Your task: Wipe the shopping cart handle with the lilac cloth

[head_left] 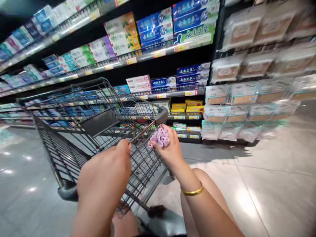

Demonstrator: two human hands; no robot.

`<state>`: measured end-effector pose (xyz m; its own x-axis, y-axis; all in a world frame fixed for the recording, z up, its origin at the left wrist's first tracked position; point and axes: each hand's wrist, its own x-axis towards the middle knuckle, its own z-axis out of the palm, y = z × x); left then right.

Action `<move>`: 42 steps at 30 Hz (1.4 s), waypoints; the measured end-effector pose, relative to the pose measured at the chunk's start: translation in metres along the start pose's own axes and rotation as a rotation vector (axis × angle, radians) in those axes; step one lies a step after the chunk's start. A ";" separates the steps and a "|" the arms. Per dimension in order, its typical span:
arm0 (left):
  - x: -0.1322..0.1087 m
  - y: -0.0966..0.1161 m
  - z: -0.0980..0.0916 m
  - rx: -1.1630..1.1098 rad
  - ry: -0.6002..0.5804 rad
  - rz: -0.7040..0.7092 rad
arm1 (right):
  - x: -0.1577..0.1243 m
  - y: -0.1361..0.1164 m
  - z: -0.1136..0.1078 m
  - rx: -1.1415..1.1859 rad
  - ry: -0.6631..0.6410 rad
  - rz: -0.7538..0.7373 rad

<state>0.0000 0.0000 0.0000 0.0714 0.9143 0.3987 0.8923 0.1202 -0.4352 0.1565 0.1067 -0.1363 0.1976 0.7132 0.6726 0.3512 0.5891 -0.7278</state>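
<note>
A dark grey wire shopping cart (149, 155) stands in front of me, turned at an angle. My left hand (105, 169) is closed around the near end of a thin bar (144, 130) on the cart. A crumpled light purple cloth (161, 136) is bunched in my right hand (172, 146), its fingers closed on it beside the cart's corner. Most of the right fingers are hidden behind the cloth. A gold bangle (193, 191) circles my right wrist. Few items show inside the cart's wire basket.
Shelves (157, 55) of boxed toothpaste run along the far side, close behind the cart. Packaged goods (240, 94) hang on a rack to the right. Glossy tiled floor (255, 184) lies on both sides. My knees are just below my arms.
</note>
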 end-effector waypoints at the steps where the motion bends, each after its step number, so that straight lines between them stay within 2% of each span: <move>1: 0.000 0.000 0.000 0.000 0.004 0.001 | -0.002 -0.005 0.000 -0.010 0.040 -0.024; 5: -0.001 0.001 0.001 0.003 0.042 0.011 | -0.012 -0.028 0.001 0.007 0.083 -0.193; 7: -0.001 0.001 0.001 0.004 0.069 0.022 | -0.016 -0.037 0.000 0.043 0.023 -0.310; 9: -0.002 0.000 0.001 0.002 0.087 0.033 | -0.016 -0.035 -0.001 0.067 -0.028 -0.384; 11: -0.002 0.000 0.002 0.001 0.103 0.040 | -0.010 -0.023 -0.003 0.055 0.031 -0.352; 13: -0.002 0.001 0.002 0.002 0.123 0.041 | -0.003 -0.010 -0.004 0.019 0.154 -0.234; 15: -0.002 0.001 0.002 0.004 0.145 0.042 | -0.001 -0.007 -0.004 0.007 0.207 -0.155; 17: -0.002 0.001 0.002 0.002 0.150 0.049 | -0.004 -0.018 -0.003 0.062 0.153 -0.205; 21: -0.002 0.000 0.001 -0.002 0.124 0.063 | -0.016 -0.044 0.002 0.103 0.025 -0.401; 23: -0.002 0.000 0.001 -0.001 0.121 0.058 | -0.015 -0.042 0.001 0.067 0.037 -0.423; 28: -0.002 0.001 0.002 -0.008 0.126 0.050 | -0.002 -0.018 -0.006 0.022 0.175 -0.336; 30: -0.002 0.001 0.003 -0.002 0.137 0.049 | -0.005 -0.026 -0.005 0.052 0.127 -0.360; 34: -0.004 0.000 0.004 0.001 0.145 0.058 | -0.016 -0.046 0.002 0.115 -0.066 -0.498; 36: -0.004 -0.001 0.003 0.002 0.132 0.053 | -0.014 -0.037 0.002 0.101 -0.027 -0.465; 40: -0.003 0.000 0.002 0.005 0.113 0.044 | -0.002 0.002 -0.001 -0.016 0.199 -0.189; 42: -0.002 0.001 0.002 0.011 0.114 0.042 | -0.002 0.006 -0.001 -0.045 0.221 -0.120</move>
<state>-0.0003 -0.0014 -0.0025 0.1594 0.8689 0.4687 0.8823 0.0876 -0.4624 0.1587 0.1086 -0.1416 0.3452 0.5356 0.7707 0.4239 0.6437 -0.6372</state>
